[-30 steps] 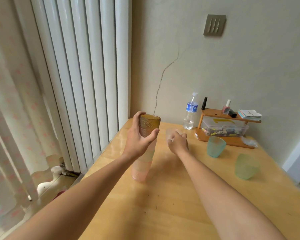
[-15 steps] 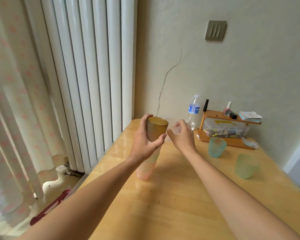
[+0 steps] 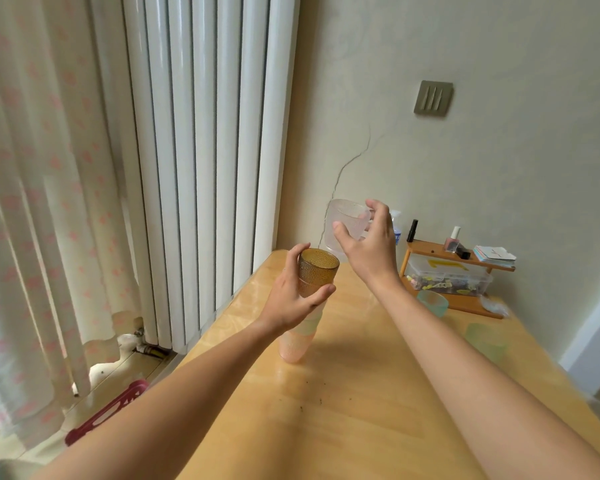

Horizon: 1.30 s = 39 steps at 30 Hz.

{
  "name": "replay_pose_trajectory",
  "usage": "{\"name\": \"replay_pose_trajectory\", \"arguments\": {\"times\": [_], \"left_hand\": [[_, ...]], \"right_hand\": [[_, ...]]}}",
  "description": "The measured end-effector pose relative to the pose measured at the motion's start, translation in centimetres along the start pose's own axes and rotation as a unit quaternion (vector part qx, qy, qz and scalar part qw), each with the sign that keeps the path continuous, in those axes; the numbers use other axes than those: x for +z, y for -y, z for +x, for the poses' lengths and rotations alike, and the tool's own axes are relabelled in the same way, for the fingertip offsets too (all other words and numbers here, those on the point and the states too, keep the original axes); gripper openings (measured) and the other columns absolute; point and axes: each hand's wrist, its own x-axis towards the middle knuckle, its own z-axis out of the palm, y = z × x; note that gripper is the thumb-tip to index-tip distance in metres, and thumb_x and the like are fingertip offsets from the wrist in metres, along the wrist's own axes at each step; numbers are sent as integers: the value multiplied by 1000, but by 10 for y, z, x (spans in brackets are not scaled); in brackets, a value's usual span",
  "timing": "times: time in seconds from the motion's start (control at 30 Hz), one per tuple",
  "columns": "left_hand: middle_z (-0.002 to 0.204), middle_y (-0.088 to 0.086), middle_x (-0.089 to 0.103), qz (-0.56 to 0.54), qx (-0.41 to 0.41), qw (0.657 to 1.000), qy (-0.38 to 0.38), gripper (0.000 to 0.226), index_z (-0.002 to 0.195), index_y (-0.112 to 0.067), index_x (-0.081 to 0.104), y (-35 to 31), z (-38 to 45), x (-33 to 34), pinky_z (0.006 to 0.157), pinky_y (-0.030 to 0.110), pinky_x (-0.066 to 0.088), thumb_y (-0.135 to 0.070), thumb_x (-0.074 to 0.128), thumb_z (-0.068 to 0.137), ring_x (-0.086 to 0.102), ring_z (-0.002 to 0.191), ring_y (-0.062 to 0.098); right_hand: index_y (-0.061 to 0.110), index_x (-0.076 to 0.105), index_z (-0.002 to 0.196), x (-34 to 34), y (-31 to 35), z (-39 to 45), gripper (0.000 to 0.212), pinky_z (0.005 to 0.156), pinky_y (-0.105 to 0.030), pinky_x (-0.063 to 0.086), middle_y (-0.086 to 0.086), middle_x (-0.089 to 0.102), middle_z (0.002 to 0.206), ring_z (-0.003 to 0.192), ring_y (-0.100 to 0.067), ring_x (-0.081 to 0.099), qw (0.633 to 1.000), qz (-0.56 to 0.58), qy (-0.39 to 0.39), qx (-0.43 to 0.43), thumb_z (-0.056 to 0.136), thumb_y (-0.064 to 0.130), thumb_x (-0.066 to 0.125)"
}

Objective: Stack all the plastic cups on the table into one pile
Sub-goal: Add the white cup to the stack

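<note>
A pile of cups stands on the wooden table (image 3: 361,410): a pink cup (image 3: 293,346) at the bottom, a pale green one above it, an amber textured cup (image 3: 316,273) on top. My left hand (image 3: 295,296) grips the amber cup from the left. My right hand (image 3: 369,244) holds a clear textured cup (image 3: 343,221) in the air, just above and right of the pile's mouth. A teal cup (image 3: 433,302) and a green cup (image 3: 487,342) stand loose on the right, partly behind my right forearm.
A small wooden shelf (image 3: 454,258) with a clear box, nail polish and cards sits against the wall at the back right. A water bottle (image 3: 396,226) stands behind my right hand. White radiator and curtain are left of the table's edge.
My right hand has lifted the clear cup from table height up above the pile. My left hand stays on the amber cup. The camera has tilted upward.
</note>
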Motion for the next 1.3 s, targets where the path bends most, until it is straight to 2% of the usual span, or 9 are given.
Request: {"name": "replay_pose_trajectory", "arguments": {"times": [0.1, 0.27, 0.37, 0.5, 0.67, 0.9, 1.07, 1.2, 1.3], "left_hand": [[130, -16, 59, -1, -9, 1000, 11, 87, 157, -30, 33, -4, -2, -3, 99, 4, 42, -43, 85, 88, 57, 119, -9], [137, -4, 65, -15, -29, 999, 10, 87, 153, -35, 32, -1, -4, -7, 106, 42, 57, -52, 84, 86, 67, 121, 16], [141, -6, 66, -39, -35, 999, 8, 84, 151, -31, 34, -2, -5, -10, 110, 41, 56, -47, 84, 86, 68, 127, 11], [141, -7, 67, -50, -39, 998, 8, 78, 150, -29, 34, -1, -6, -14, 110, 38, 55, -35, 83, 89, 68, 127, 7], [137, -13, 68, -82, -52, 995, 1, 84, 150, -29, 38, -6, -6, -16, 104, 24, 53, -46, 81, 80, 67, 124, 0], [133, -7, 74, -152, -87, 984, -13, 68, 142, -33, 50, 8, -8, -16, 112, 51, 55, -33, 87, 85, 72, 125, 16], [129, -8, 71, -136, -79, 987, -25, 70, 143, -32, 48, 9, -8, -13, 107, 44, 58, -37, 88, 85, 71, 120, 12], [127, -8, 71, -135, -78, 987, -35, 71, 141, -33, 48, 11, -9, -11, 106, 43, 58, -43, 88, 83, 71, 118, 13], [128, -8, 71, -136, -81, 987, -35, 72, 141, -33, 48, 12, -9, -10, 106, 43, 58, -43, 89, 82, 70, 119, 15]], "right_hand": [[13, 42, 148, 4, 7, -7, 72, 106, -33, 45, -6, 46, 148, 134, -19, 48, 999, 6, 32, -10, 89, 39, 75], [15, 45, 149, 13, 12, -25, 85, 104, -45, 52, 1, 48, 142, 130, -17, 53, 996, 3, 88, -2, 79, 57, 70], [15, 47, 147, 20, 10, -38, 87, 103, -43, 53, 1, 48, 138, 127, -17, 55, 993, -8, 120, -6, 76, 60, 69], [16, 47, 145, 28, 7, -49, 70, 105, -36, 48, -1, 49, 136, 124, -15, 53, 992, -19, 125, -16, 86, 42, 76], [22, 42, 143, 30, 8, -54, 65, 104, -36, 48, -4, 57, 136, 123, -20, 56, 990, -3, 140, 5, 90, 42, 73], [53, 10, 153, 37, -8, -72, 81, 115, -39, 42, 6, 49, 152, 137, -13, 49, 952, 153, 241, 107, 87, 66, 56], [41, 37, 145, 41, -59, -104, 56, 107, -44, 45, -2, 53, 146, 137, -17, 50, 925, 199, 242, 216, 91, 52, 30], [32, 34, 143, 47, -74, -125, 63, 93, -32, 50, 1, 59, 135, 115, -10, 60, 890, 147, 357, 244, 84, 39, 54], [30, 30, 143, 58, -81, -134, 81, 96, -29, 52, 9, 59, 130, 118, -7, 60, 882, 76, 409, 223, 78, 26, 78]]}}
